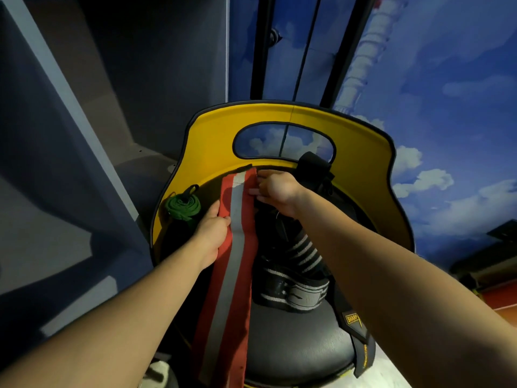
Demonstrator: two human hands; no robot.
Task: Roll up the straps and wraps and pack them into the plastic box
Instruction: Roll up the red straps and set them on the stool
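From the head view, 1 red wrap with a grey centre stripe [233, 247] lies stretched along the left half of a black chair seat [293, 337] whose back is yellow [212, 141], its far end at the foot of that back and its near end hanging off the seat's front edge; the left hand [212, 233] holds the wrap's left edge about midway, thumb laid on the cloth, while the right hand [275, 190] pinches the far end with curled fingers; by my reading the rolling of this wrap is just starting, and the next move calls for turning the far end over on itself and keeping the edges square as the left hand feeds cloth; a green strap [183, 208], already rolled, sits on the seat left of the wrap; black-and-white striped wraps [296, 275] lie heaped right of it; a black strap [355, 326] draped over the seat's right front reads "SHARP" in yellow; no plastic box is in view.
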